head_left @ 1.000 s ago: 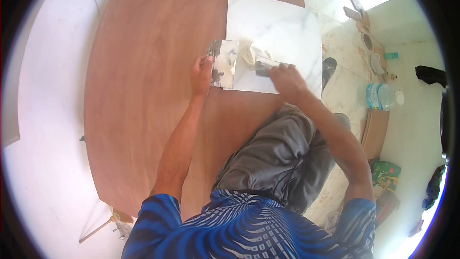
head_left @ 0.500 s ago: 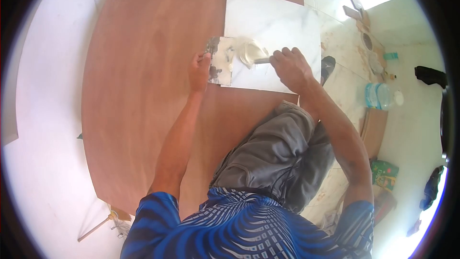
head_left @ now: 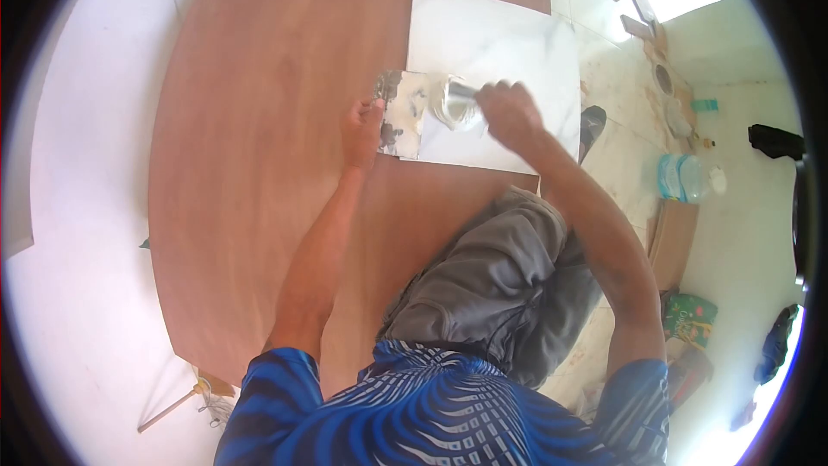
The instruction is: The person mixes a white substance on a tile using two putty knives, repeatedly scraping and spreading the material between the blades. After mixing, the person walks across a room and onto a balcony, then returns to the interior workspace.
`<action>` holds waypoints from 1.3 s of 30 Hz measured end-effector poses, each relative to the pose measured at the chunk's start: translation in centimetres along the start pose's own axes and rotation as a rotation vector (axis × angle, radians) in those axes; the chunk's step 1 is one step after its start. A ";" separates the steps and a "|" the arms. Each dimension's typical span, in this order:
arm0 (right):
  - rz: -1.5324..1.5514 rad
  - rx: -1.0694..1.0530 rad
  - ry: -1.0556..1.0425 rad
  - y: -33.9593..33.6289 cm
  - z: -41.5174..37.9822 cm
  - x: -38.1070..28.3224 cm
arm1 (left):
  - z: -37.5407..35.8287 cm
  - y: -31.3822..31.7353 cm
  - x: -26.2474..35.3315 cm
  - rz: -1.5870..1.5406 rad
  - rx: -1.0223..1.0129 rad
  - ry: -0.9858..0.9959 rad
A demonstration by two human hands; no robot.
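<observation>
My left hand (head_left: pixel 364 131) grips the left edge of a stained flat plate (head_left: pixel 402 117), which overlaps the left side of a white marbled tile (head_left: pixel 509 43). Cream-coloured paste (head_left: pixel 453 112) lies in a rounded heap on the tile, just right of the plate. In my right hand (head_left: pixel 511 112) is a metal-bladed tool (head_left: pixel 463 93), its blade at the top of the paste. The fingers of that hand are closed round the tool's handle, which they hide. The tile rests on a brown wooden board (head_left: pixel 259 164).
Beyond the tile, a dark shoe (head_left: pixel 592 125) is on the pale tiled floor (head_left: pixel 608 164). Farther right stand a clear plastic bottle (head_left: pixel 681 178) and a green bag (head_left: pixel 690 319). A wooden-handled item (head_left: pixel 168 410) lies past the board's lower left edge.
My right hand has moved slightly up and left, bringing the tool's blade to the top of the paste. The paste looks more gathered. My left hand still holds the plate.
</observation>
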State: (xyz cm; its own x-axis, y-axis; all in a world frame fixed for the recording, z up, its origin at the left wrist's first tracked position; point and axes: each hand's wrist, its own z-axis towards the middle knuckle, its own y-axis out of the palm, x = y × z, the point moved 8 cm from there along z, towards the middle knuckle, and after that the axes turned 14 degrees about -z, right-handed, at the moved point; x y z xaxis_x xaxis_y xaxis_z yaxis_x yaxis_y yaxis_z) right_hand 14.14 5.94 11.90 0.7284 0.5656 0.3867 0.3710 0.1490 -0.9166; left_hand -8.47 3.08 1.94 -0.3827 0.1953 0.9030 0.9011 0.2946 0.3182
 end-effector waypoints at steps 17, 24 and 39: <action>0.069 -0.121 -0.240 0.4 -2.6 -0.5 | -0.1 -0.4 0.1 0.056 -0.014 0.074; -0.114 0.030 -0.118 -0.9 -0.3 -0.5 | 0.1 0.1 0.5 0.041 -0.047 0.046; 0.553 -0.250 0.317 6.2 0.0 12.9 | 1.2 -3.0 -2.7 -0.022 0.045 0.070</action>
State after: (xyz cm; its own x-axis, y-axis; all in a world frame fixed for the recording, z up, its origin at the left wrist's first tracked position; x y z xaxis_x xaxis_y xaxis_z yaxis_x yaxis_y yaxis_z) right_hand 25.87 14.15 11.25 0.9685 0.2337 -0.0861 -0.0106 -0.3064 -0.9518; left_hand -10.35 2.80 -1.81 -0.3852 0.1226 0.9146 0.8822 0.3397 0.3260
